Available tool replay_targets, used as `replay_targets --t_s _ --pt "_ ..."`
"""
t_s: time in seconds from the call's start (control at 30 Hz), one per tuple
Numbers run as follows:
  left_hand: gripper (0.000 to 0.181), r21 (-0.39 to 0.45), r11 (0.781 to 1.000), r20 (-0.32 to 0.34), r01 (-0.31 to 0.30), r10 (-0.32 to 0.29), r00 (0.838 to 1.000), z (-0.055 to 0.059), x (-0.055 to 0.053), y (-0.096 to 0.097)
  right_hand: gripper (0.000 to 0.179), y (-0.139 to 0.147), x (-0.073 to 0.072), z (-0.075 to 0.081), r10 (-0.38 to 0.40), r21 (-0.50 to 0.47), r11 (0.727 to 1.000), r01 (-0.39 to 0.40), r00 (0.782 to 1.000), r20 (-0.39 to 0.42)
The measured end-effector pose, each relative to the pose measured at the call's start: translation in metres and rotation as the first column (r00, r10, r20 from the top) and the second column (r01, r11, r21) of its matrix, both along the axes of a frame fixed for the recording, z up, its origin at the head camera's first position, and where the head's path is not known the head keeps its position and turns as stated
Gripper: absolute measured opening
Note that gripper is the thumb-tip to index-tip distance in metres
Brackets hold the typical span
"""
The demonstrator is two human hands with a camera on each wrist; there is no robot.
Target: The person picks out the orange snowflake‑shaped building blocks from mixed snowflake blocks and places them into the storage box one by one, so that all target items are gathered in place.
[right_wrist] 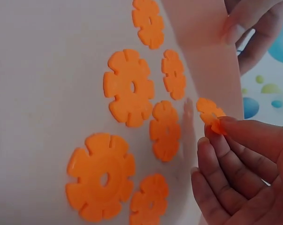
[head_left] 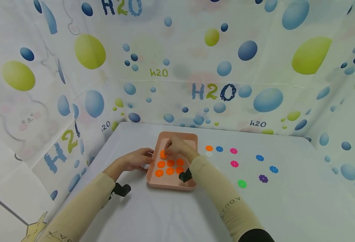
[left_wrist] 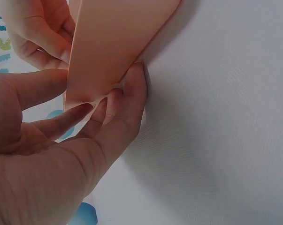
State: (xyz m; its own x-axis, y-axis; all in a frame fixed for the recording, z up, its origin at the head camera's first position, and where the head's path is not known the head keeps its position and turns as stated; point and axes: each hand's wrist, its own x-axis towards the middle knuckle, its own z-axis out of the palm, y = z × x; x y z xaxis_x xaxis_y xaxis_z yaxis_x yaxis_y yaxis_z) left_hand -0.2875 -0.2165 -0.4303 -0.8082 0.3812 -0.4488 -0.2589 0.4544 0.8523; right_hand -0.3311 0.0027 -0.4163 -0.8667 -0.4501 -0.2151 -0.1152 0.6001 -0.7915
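Backdrop [head_left: 180, 43]: white sheeting, spotted blue and green, behind and beside the bench [head_left: 153, 215].
Tray [head_left: 168, 185]: pink, on the bench; six orange discs [head_left: 169, 171] lie in it in two rows.
Left hand [head_left: 139, 158]: grip closed about the tray's left wall.
Right hand [head_left: 177, 147]: grip pinching a seventh disc [right_wrist: 207, 108], tilted, inside the tray near its left wall; contact below cannot be told.
Disc-laying: apparently the step in hand, beginning a third row.
Next move: likely calls for lowering this disc flat, then releasing it.
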Motion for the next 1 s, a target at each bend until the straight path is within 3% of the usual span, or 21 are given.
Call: replay_targets --t_s 0.17,0.37,0.73,1.0 --pt "0.053 0.008 1.000 0.003 -0.004 0.004 1.000 0.002 0.001 0.000 0.006 -0.004 0.002 -0.004 -0.067 -0.010 0.998 0.068 0.996 0.057" --pt "0.054 0.008 1.000 0.010 -0.010 0.010 1.000 0.003 0.002 0.001 0.006 -0.009 0.003 -0.010 -0.107 -0.001 0.994 0.107 0.992 0.066" --pt "0.052 0.006 1.000 -0.001 -0.010 0.010 1.000 0.002 0.001 0.001 0.005 -0.013 0.000 -0.014 -0.100 0.086 0.991 0.098 0.995 0.018" --pt "0.053 0.002 1.000 -0.005 -0.003 0.003 1.000 0.001 0.000 0.000 0.004 -0.014 -0.001 -0.014 -0.109 0.101 0.989 0.105 0.993 0.038"
